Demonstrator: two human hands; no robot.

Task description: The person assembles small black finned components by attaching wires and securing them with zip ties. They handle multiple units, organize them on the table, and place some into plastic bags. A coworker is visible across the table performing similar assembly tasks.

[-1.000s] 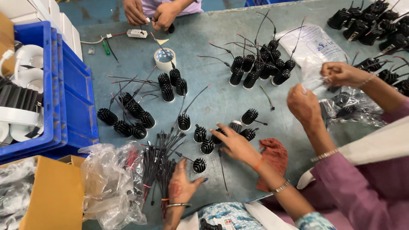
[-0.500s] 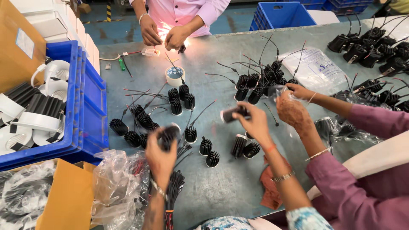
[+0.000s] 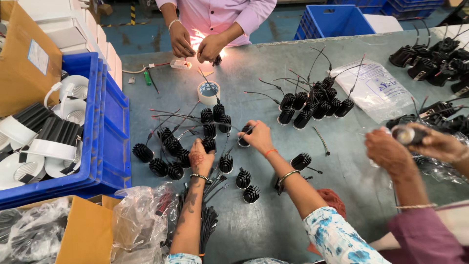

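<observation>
Pinched in our right hand [image 3: 255, 135] is a black finned lamp body [image 3: 245, 131] at mid-frame, while our left hand [image 3: 201, 156] closes over another finned body [image 3: 209, 144] just left of it, among loose wired ones [image 3: 168, 142] on the grey table [image 3: 273, 215].

At the middle of the frame, the left hand [image 3: 200, 159] rests on a black finned heat sink [image 3: 209, 144] on the grey worktop [image 3: 273, 220], and the right hand [image 3: 256, 136] grips another finned part [image 3: 245, 131]. A tape roll [image 3: 209, 92] stands above them. At upper centre, another person's hands [image 3: 198, 45] work a lit part. A blue crate [image 3: 110, 132] fills the left.
</observation>
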